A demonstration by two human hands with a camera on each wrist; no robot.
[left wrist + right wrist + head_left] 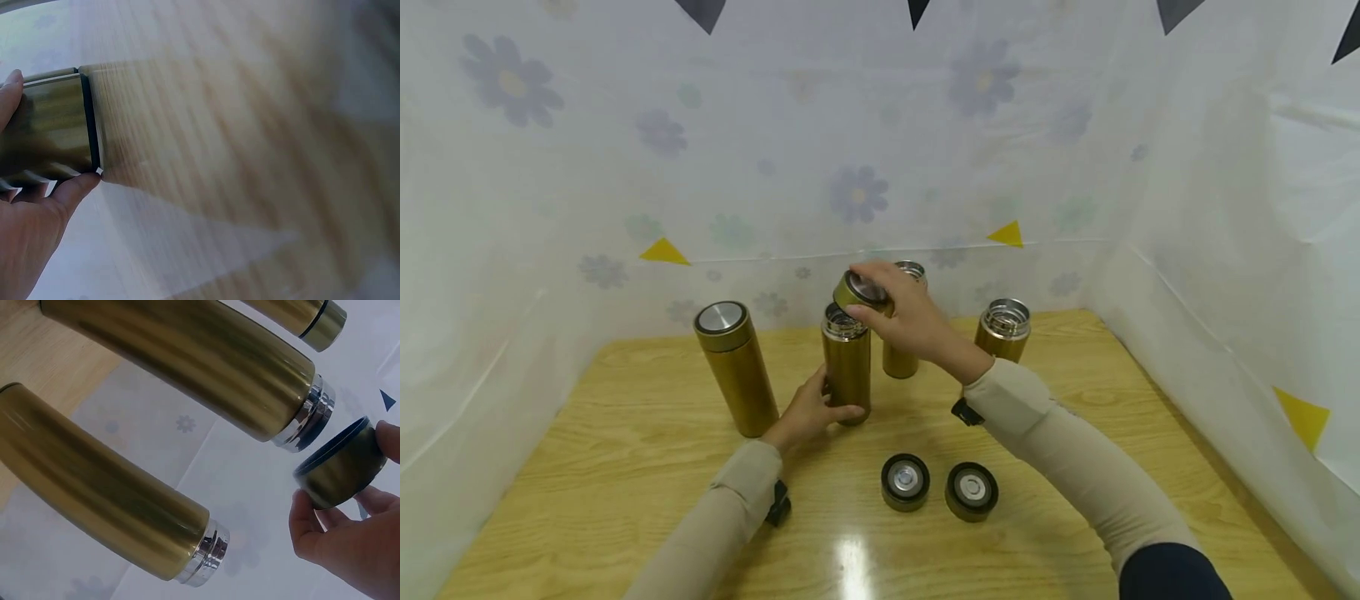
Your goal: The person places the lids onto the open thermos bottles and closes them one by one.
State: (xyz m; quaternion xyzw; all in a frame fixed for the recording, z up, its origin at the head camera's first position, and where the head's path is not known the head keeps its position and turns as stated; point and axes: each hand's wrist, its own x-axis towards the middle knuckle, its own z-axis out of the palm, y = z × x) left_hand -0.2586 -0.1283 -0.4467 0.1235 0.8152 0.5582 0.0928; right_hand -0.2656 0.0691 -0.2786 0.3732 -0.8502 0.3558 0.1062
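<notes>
"What stands on the table?"

"Four flasks. The capped flask is at the left, the rear flask and the right flask are open, and the middle flask is straight ahead, between the hands."

"Which way does that one point?"

"Mouth up, long axis upright."

"And the hands?"

"The left hand is nearer its base, thumb and fingers round the lower body. The right hand is at the top, pinching the cap between thumb and fingers."

"Is the cap on?"

"No. It's just above the mouth, hollow side towards it, axis tilted off the flask's. The right wrist view shows a gap."

"Anything else?"

"A loose cap and a second cap beside it, nearer the person."
</notes>
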